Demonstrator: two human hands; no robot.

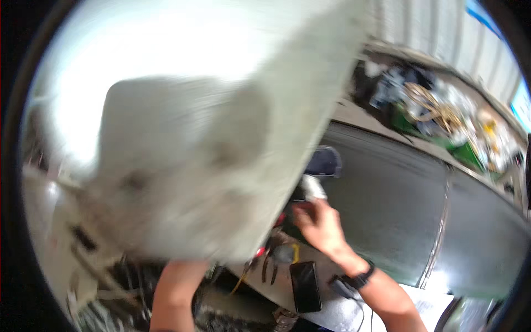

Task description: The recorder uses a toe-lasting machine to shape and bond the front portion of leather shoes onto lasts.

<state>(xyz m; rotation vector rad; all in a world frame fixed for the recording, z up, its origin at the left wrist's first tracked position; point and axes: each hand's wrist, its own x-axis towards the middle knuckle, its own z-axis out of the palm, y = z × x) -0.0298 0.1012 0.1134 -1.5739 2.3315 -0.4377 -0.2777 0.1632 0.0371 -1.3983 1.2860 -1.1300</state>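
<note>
A large pale grey panel, smeared by motion, fills the upper left and shows dark smudges on its lower part. My left forearm reaches up to its lower edge; the hand is hidden behind it, so its fingers and hold cannot be seen. Just right of the panel's slanted edge is my right hand, its fingers bent and drawn together. A white piece lies right at those fingertips, blurred, its kind unclear. Whatever the fingers hold is hard to make out. Beyond it rests a dark blue, rounded thing.
Below my right hand lie a black phone, pliers and a yellow-edged round tool. A dark green metal surface with a seam stretches right. Behind it, a trough holds rope and plastic scraps. White paper lies lower right.
</note>
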